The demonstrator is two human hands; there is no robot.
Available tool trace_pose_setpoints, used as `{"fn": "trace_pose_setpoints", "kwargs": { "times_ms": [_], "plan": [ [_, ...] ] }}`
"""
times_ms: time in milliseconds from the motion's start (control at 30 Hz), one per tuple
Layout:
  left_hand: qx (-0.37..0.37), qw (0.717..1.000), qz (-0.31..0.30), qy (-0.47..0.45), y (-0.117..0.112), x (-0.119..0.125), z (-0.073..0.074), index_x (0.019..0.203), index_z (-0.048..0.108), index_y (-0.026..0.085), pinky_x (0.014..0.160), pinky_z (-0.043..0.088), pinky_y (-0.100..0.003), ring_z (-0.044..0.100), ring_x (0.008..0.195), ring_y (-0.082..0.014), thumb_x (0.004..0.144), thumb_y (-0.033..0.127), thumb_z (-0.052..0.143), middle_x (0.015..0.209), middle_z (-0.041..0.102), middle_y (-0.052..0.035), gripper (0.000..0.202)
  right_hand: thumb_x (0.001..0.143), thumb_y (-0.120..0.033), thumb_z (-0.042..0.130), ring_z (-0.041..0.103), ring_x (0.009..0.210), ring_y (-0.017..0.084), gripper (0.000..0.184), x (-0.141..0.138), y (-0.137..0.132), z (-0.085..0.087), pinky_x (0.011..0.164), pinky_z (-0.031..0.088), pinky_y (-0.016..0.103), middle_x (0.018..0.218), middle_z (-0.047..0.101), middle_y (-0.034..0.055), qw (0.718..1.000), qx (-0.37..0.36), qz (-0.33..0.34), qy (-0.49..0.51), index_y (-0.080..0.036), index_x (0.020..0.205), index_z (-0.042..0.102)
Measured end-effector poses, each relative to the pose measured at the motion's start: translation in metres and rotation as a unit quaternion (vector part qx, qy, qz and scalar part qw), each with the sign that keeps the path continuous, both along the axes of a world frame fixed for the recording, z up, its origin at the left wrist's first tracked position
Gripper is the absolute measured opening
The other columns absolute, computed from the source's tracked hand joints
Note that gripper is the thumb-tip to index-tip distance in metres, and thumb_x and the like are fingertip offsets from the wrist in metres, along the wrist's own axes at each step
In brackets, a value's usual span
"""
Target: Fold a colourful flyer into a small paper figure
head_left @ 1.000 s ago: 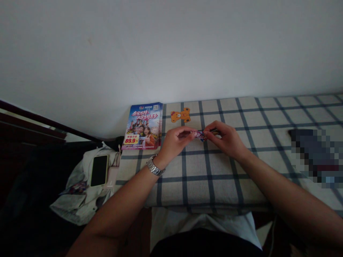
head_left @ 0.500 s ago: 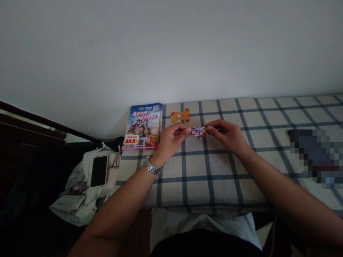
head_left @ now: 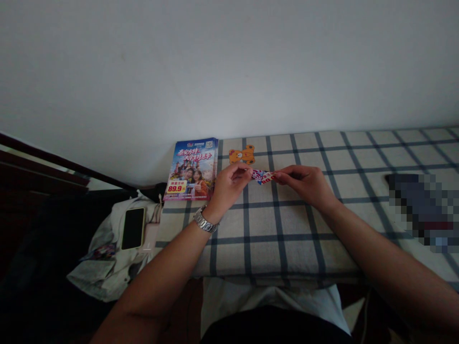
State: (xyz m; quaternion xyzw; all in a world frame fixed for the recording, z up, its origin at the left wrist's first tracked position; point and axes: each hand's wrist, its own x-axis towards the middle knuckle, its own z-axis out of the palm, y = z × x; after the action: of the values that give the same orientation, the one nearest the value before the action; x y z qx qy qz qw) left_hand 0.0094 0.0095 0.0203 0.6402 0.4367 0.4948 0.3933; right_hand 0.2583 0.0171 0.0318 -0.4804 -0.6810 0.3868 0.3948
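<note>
A small folded piece of printed paper [head_left: 264,177], coloured red, white, purple and blue, is stretched between my two hands above the checked cloth. My left hand [head_left: 233,184], with a metal-band watch at the wrist, pinches its left end between thumb and fingers. At the other end, my right hand [head_left: 304,184] grips the paper in a pinch too. Fingertips cover both ends of it. Just behind my left hand is a bear picture [head_left: 242,155] on the cloth.
A stack of printed flyers [head_left: 191,167] lies left of my hands, close to the wall. The checked cloth [head_left: 265,253] covers the table. Further left, a phone [head_left: 133,229] rests on pale fabric [head_left: 103,282]. A dark, pixelated object [head_left: 419,205] lies at right.
The folded paper has turned slightly in my fingers; its lower point looks flatter and more of the red print shows. My right fingers have shifted a little along it.
</note>
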Motion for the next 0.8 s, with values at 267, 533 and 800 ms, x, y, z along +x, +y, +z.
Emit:
{"fn": "trace_pose_setpoints", "kwargs": {
  "times_ms": [267,533,800],
  "plan": [
    [0.034,0.997,-0.017,0.066,-0.005,0.000,0.005,0.095,0.064,0.021,0.081,0.057,-0.027,0.067,0.085,-0.0154,0.105,0.042,0.062,0.091,0.067,-0.0021,0.023,0.092,-0.054,0.078,0.077,0.084,0.024,0.031,-0.002,0.002,-0.002,0.076,0.064,0.038,0.097,0.085,0.0054,1.000,0.026,0.013,-0.005,-0.025,0.101,0.085],
    [0.010,0.995,-0.079,0.065,-0.011,0.004,0.007,0.115,0.068,0.022,0.088,0.062,-0.030,0.074,0.103,-0.0186,0.105,0.045,0.063,0.115,0.074,-0.0085,0.026,0.095,-0.052,0.074,0.078,0.090,0.025,0.031,-0.003,0.002,-0.001,0.079,0.065,0.040,0.102,0.083,0.0068,0.997,0.075,0.020,-0.029,-0.025,0.108,0.083],
    [-0.014,0.993,-0.109,0.048,-0.013,0.006,0.009,0.102,0.067,0.020,0.091,0.064,-0.032,0.076,0.101,-0.0180,0.100,0.036,0.070,0.114,0.077,-0.0078,0.016,0.097,-0.051,0.073,0.077,0.094,0.025,0.030,-0.004,0.000,0.000,0.081,0.067,0.039,0.105,0.081,0.0069,0.996,0.089,0.022,-0.023,-0.026,0.114,0.081]
  ]
}}
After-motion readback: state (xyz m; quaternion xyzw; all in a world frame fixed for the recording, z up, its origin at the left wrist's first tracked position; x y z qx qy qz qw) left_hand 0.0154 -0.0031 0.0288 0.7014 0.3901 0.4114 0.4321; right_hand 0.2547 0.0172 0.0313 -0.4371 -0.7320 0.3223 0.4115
